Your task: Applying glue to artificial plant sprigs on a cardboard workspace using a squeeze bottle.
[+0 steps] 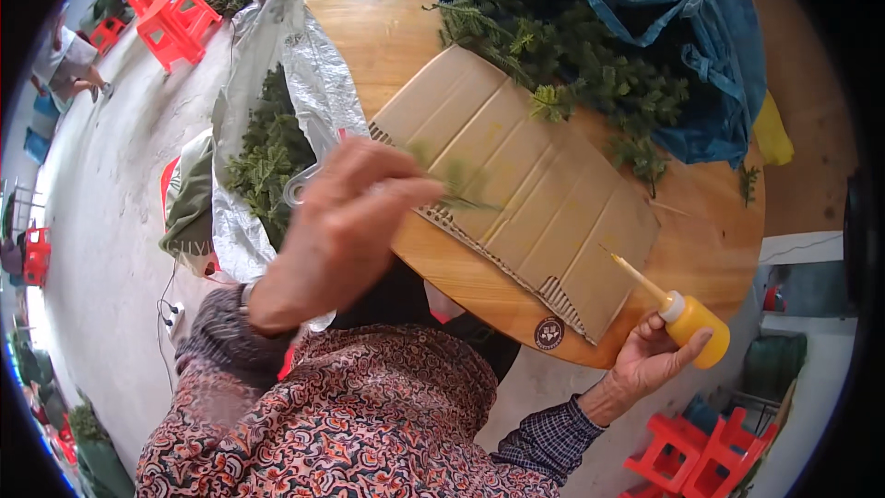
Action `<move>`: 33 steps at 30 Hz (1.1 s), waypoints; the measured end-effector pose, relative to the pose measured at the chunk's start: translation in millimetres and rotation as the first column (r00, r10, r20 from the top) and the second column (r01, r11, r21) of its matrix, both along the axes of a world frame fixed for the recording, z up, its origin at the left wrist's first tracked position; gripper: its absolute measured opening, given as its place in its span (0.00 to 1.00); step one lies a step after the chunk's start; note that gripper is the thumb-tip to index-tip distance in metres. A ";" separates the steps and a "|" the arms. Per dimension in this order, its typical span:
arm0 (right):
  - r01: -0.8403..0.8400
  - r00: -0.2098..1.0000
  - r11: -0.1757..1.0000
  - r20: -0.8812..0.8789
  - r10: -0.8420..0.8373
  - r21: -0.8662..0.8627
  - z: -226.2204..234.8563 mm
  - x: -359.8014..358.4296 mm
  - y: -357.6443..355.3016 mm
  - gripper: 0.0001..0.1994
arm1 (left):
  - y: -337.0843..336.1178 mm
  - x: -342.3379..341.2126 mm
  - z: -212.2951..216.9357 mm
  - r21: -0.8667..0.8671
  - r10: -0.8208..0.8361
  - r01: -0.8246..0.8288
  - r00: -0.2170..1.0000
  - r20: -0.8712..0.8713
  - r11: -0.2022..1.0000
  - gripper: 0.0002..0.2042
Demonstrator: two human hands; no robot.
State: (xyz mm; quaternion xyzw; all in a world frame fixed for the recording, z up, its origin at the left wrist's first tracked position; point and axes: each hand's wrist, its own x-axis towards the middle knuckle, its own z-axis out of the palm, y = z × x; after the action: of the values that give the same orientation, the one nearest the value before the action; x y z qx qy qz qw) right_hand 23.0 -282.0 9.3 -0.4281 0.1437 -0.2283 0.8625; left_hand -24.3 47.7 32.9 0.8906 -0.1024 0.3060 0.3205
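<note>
My left hand (pixel 336 226) is raised over the near left edge of the table, its fingers pinched and slightly blurred. A small green sprig (pixel 466 186), smeared by motion, sticks out from those fingers above the cardboard. At the table's near right edge, my right hand (pixel 650 360) is wrapped round a yellow squeeze bottle (pixel 698 330). Its white collar and long thin nozzle tilt up and left, with the tip over the flattened cardboard sheet (pixel 525 184). Faint yellow-green marks show on the cardboard.
A blue plastic sack (pixel 728 46) spills green branches (pixel 590 65) onto the round wooden table (pixel 387 46). Left of the table, a silvery sack (pixel 323 65) holds more greenery (pixel 267 166). Red stools (pixel 177 26) stand on the floor, and people are at the far left.
</note>
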 end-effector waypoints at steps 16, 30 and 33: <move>0.017 1.000 1.000 0.017 -0.016 -0.023 -4.8 -1.6 4.1 0.22 | 11.4 62.8 7.5 0.442 -0.052 0.072 0.997 -0.056 0.894 0.05; 0.080 0.997 0.997 0.016 -0.080 -0.008 -5.9 -3.5 3.8 0.23 | -28.7 116.5 11.9 0.143 -0.332 0.338 0.941 -0.062 0.930 0.10; -0.066 0.994 0.996 0.090 0.060 0.062 -6.9 -1.9 -5.2 0.22 | -31.8 88.1 7.0 -0.072 -0.472 0.469 0.849 -0.238 0.880 0.10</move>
State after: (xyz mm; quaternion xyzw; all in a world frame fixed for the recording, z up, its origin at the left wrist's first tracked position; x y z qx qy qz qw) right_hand 21.1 -287.2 2.3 -0.3938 0.0991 -0.2150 0.8882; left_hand 63.9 15.9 39.9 0.8677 -0.2746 0.1046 0.4009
